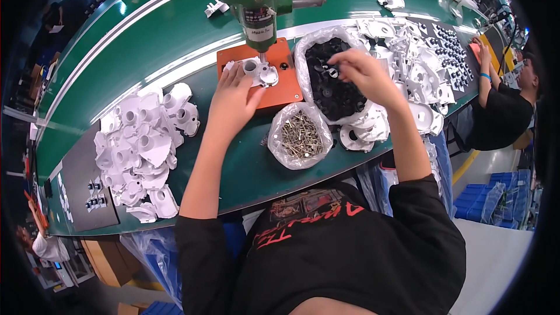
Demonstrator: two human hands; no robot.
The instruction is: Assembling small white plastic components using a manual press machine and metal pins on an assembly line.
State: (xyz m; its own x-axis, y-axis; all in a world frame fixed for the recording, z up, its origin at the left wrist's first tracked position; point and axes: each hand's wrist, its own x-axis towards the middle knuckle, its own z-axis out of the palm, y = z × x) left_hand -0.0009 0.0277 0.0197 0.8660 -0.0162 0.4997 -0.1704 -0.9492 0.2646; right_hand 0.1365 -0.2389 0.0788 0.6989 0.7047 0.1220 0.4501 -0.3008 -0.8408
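My left hand (232, 100) holds the left end of a white moulded plastic part (269, 76) with round sockets, fingers on its far side and thumb on its near side. The part lies on an orange fixture block (284, 93), right beneath the green press head (260, 23) and its thin tip. Over a clear-lined bag (301, 61) heaped with small black plastic pieces (335, 96), my right hand (364, 79) is closed in a pinch. A small dark round piece with a pale ring (333, 73) shows at its fingertips.
Near me sits a bag of metal screws (301, 134). White plastic parts are heaped at left (140, 151) and right (417, 64). Dark boards (87, 181) carry small pieces. A green bench (245, 169) spans the view; a co-worker (501, 105) works at the right.
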